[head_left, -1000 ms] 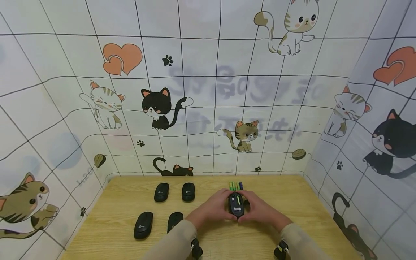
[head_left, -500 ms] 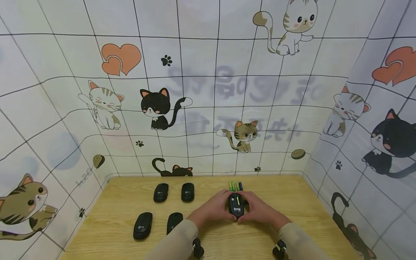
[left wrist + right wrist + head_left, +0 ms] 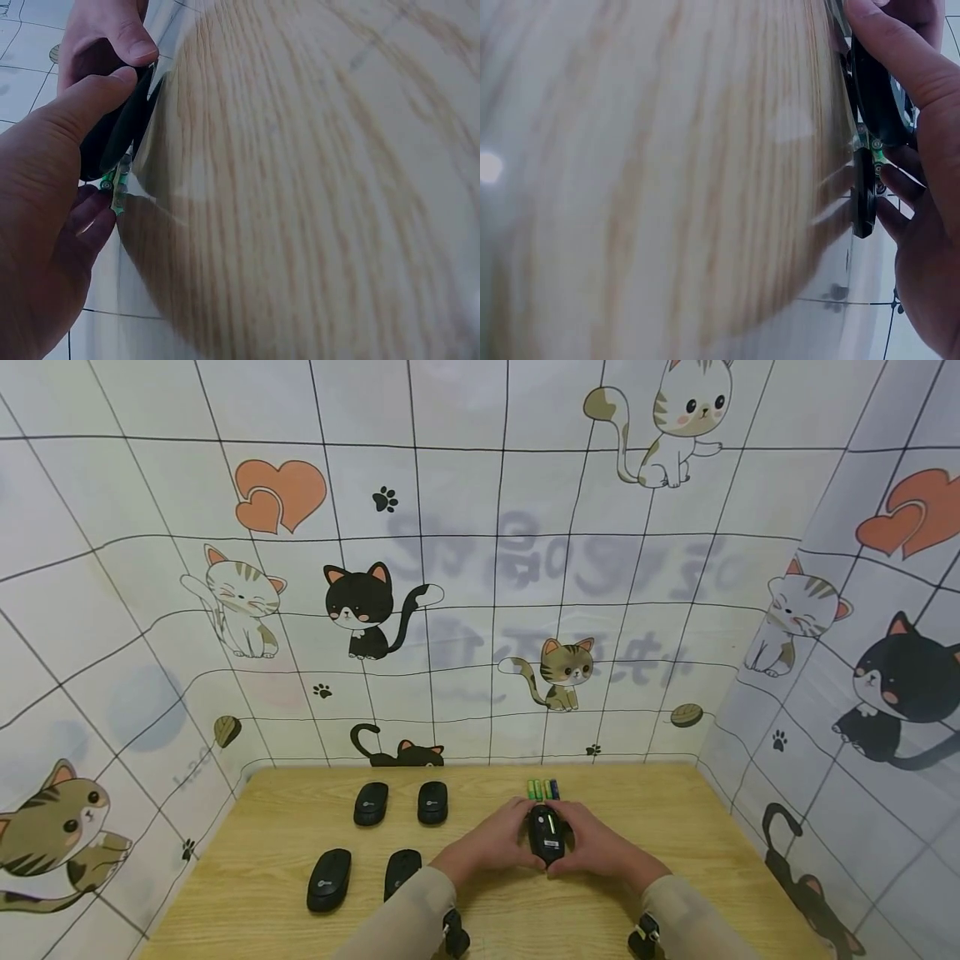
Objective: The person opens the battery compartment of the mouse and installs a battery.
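Both hands hold a black computer mouse (image 3: 546,835) with its underside up. A pale label and a slot with a bright green strip, apparently a battery, show on it. My left hand (image 3: 497,837) grips its left side, and my right hand (image 3: 598,843) grips its right side. In the left wrist view the two thumbs meet at the near end of the mouse (image 3: 126,131). A flat black piece (image 3: 864,193) stands out beneath the right fingers in the right wrist view; its kind is unclear. Just behind the hands lie several batteries (image 3: 538,789), green and blue.
To the left on the wooden table (image 3: 255,827) sit more black mice: one at the back left (image 3: 371,804), one beside it (image 3: 432,803), one at the front left (image 3: 328,881) and one partly behind the left sleeve (image 3: 402,870). A cat-patterned sheet (image 3: 465,693) encloses the table.
The mouse has tilted slightly between the hands, its underside turning a little. Both hands keep their grip in nearly the same spot. The other mice and the batteries stay put.
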`<state>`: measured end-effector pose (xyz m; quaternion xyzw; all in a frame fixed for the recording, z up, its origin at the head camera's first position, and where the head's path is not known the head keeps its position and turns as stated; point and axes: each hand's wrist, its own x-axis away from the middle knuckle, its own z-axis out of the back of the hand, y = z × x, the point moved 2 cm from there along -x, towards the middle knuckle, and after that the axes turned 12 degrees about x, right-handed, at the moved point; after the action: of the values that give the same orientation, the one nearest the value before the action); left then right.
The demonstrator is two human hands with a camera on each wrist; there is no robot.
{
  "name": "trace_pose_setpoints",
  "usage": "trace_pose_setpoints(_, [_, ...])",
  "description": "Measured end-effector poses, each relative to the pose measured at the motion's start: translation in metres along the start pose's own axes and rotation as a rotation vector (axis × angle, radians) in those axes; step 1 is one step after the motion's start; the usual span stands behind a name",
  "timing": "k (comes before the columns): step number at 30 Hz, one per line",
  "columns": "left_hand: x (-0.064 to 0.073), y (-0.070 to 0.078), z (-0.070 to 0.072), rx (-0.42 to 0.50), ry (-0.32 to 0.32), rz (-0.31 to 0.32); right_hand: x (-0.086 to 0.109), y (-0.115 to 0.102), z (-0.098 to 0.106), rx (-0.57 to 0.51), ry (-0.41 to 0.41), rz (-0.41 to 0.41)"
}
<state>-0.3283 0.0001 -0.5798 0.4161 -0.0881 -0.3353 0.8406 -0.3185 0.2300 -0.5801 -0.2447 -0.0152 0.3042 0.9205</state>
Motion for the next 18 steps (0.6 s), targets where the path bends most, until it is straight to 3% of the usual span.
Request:
trace_pose_setpoints(13, [0.0018, 0.0006, 0.003, 0.004, 0.003, 0.0, 0.0041, -0.0077, 0.0069, -0.023, 0.004, -0.062])
trace_pose_setpoints(18, [0.0039, 0.0022, 0.0065, -0.017, 0.01, -0.014, 0.0052, -0.0097, 0.0076, -0.02, 0.036, -0.049])
